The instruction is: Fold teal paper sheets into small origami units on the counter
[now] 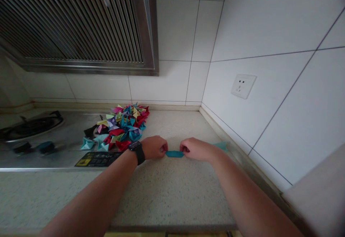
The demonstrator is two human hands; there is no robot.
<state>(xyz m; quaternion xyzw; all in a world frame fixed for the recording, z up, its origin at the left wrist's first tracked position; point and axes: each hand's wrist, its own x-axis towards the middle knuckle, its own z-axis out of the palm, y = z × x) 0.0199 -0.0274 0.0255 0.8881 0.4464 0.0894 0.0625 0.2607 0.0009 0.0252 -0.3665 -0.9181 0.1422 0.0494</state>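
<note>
A narrow folded strip of teal paper (174,154) lies between my two hands, low over the speckled countertop (172,190). My left hand (154,147), with a dark watch (137,152) on its wrist, pinches the strip's left end. At the right end, the fingers of my right hand (196,148) are closed on it. Light teal paper (221,145) shows beyond my right forearm, partly hidden by it. Left of my hands rises a pile of folded paper shapes (118,129) in red, blue, yellow, purple and pale teal.
The pile spreads over the right side of a steel gas stove (72,122), which has a burner (29,126) and knobs (45,147). A range hood (81,24) hangs above. White tiled walls meet in the corner, with a socket (243,86) on the right.
</note>
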